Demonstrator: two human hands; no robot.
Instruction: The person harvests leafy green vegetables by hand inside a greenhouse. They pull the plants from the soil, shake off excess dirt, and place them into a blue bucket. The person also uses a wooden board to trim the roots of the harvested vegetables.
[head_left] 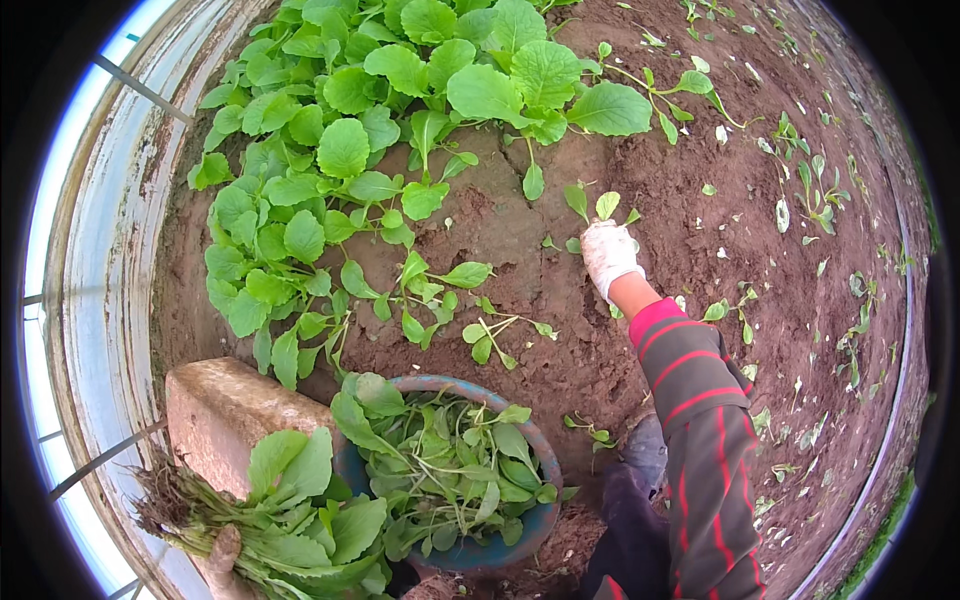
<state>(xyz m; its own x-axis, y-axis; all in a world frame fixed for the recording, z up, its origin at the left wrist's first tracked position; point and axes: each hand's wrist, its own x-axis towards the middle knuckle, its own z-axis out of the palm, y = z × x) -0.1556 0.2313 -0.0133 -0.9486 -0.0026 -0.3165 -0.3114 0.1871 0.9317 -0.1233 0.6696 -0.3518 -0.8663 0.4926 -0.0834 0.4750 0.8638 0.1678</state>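
Observation:
My right hand [608,256], in a white glove, reaches out over the brown soil and closes around a small green seedling [603,205], whose leaves stick up just beyond the fingers. The sleeve [695,400] is dark with red stripes. At the bottom left my left hand [224,563] grips a bundle of pulled leafy greens [300,510]. Their muddy roots [165,500] point left. Only part of that hand shows under the leaves.
A blue basin [543,455] heaped with pulled greens sits on the soil near me. A tan stone block [215,410] stands to its left. A dense patch of leafy plants [340,150] fills the upper left beside a pale plastic wall [95,250]. Scattered seedlings [815,195] dot the soil on the right.

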